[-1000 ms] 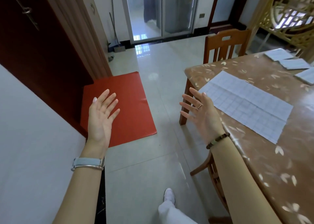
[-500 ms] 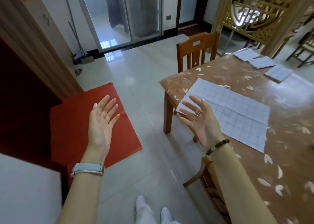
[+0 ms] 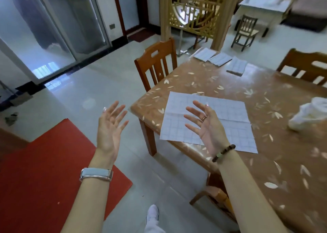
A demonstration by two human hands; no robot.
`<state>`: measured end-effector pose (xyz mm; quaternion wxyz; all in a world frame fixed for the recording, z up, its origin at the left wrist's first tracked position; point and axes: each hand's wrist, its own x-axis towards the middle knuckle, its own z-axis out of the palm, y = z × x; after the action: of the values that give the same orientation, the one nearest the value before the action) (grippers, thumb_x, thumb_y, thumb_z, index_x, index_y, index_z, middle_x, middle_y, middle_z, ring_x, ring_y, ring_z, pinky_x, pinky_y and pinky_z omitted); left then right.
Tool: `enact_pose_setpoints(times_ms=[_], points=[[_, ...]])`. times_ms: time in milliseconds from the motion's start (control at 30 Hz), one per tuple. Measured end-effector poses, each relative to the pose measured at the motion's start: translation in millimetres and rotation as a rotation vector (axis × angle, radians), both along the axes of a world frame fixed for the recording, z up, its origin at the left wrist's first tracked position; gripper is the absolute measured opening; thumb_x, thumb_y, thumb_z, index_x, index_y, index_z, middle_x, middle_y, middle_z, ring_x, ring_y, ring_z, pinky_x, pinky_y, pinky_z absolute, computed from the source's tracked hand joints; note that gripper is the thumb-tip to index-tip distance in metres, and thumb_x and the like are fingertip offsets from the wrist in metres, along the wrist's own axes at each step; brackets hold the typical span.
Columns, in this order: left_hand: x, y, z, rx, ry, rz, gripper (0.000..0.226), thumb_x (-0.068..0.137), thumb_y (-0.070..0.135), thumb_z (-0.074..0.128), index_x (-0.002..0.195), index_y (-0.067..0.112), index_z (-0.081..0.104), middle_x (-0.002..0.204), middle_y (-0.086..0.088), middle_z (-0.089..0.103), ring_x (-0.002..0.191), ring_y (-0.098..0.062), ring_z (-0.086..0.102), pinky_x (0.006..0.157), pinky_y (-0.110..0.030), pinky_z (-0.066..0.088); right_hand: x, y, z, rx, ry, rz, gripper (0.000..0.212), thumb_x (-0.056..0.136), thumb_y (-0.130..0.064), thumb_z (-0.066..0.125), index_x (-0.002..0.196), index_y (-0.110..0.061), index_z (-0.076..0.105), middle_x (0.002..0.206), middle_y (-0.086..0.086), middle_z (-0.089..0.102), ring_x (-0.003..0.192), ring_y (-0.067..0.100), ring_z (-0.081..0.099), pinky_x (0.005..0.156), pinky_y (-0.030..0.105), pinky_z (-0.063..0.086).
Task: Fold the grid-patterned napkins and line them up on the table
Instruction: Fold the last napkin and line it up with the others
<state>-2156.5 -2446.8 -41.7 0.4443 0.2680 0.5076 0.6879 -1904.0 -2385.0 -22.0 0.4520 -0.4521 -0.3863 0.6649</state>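
Observation:
A large grid-patterned napkin (image 3: 230, 112) lies flat and unfolded near the left corner of the brown leaf-patterned table (image 3: 265, 162). Three folded grid napkins (image 3: 220, 59) lie in a row at the table's far edge. My right hand (image 3: 207, 126) hovers in the air over the near left part of the unfolded napkin, palm up, fingers spread, holding nothing. My left hand (image 3: 110, 126) is raised over the floor to the left of the table, fingers spread, empty.
A crumpled white cloth (image 3: 311, 116) sits at the table's right. Wooden chairs stand at the far left side (image 3: 157, 63), the far right (image 3: 304, 66) and under the near edge (image 3: 214, 195). A red mat (image 3: 44, 171) covers the floor at left.
The view has swung right and toward the table. Both hands stay open and have come closer to the table, the right one now over the unfolded napkin.

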Motion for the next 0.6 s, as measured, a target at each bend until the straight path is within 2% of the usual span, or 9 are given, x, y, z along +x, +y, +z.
enact_pose_setpoints(times_ms=[267,433,600], points=[[-15.3,90.6,-5.6,-0.073,0.005,-0.226,0.044,0.104,0.049,0.031,0.127,0.027,0.061,0.128,0.003,0.066,0.122,-0.018,0.060,0.109,-0.045,0.041,-11.3,31.4,-3.5,-0.014,0.010,-0.236,0.041,0.100,-0.046,0.039,0.127,-0.023,0.059,0.125,0.002,0.065,0.114,0.021,0.063,0.103,0.048,0.045],[-12.9,125.4,-14.5,-0.112,0.037,-0.313,0.039,0.104,0.046,0.033,0.120,0.029,0.064,0.124,0.006,0.068,0.117,-0.013,0.063,0.107,-0.042,0.043,-12.2,38.7,-10.7,-0.024,-0.023,-0.362,0.039,0.099,-0.045,0.040,0.125,-0.024,0.061,0.123,0.000,0.067,0.113,0.020,0.063,0.102,0.047,0.046],[-7.5,150.0,-39.7,-0.170,0.050,-0.376,0.041,0.104,0.044,0.037,0.130,0.023,0.060,0.125,0.006,0.068,0.121,-0.016,0.061,0.108,-0.046,0.042,-0.8,41.2,-25.4,-0.047,-0.091,-0.455,0.038,0.100,-0.043,0.041,0.125,-0.024,0.060,0.121,0.000,0.067,0.111,0.018,0.064,0.103,0.044,0.046]])
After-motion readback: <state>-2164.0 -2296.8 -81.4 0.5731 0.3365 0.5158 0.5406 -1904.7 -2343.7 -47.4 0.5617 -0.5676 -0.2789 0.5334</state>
